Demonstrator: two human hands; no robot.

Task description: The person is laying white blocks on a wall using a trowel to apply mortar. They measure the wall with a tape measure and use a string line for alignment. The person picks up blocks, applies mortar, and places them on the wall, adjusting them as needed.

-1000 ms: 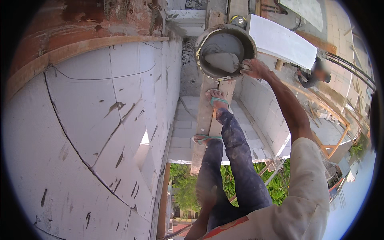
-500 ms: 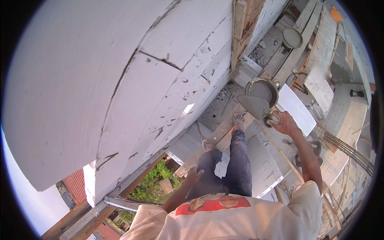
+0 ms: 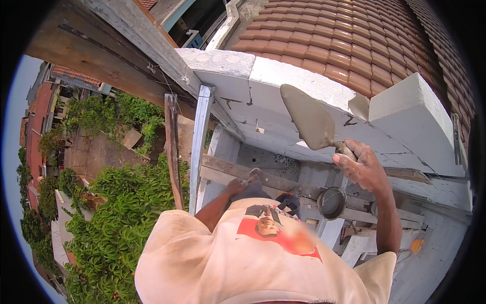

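My right hand (image 3: 360, 166) is closed round the handle of a pointed trowel (image 3: 309, 116). Grey mortar coats its broad blade, which hangs over the white block wall (image 3: 298, 81), near the wall's top edge. A patch of mortar (image 3: 359, 105) lies on that edge, against a taller white block (image 3: 412, 109) standing on the wall. My left hand (image 3: 235, 186) is lowered beside my leg, empty, with its fingers loosely extended and partly hard to make out. Below my right forearm sits a round bucket (image 3: 332, 202) with grey mortar in it.
Planks (image 3: 228, 169) lie under my feet. Upright timbers (image 3: 201, 147) and a long beam (image 3: 126, 66) stand at the left, with a drop to trees (image 3: 121, 218) beyond. A tiled roof (image 3: 324, 38) slopes behind the wall. A clamp-like tool (image 3: 457, 139) hangs at the far right.
My view has swung toward the wall's top and the roof. The trowel has gone from above the mortar bucket up to the wall's edge, still in my right hand. My left hand stays low by my leg.
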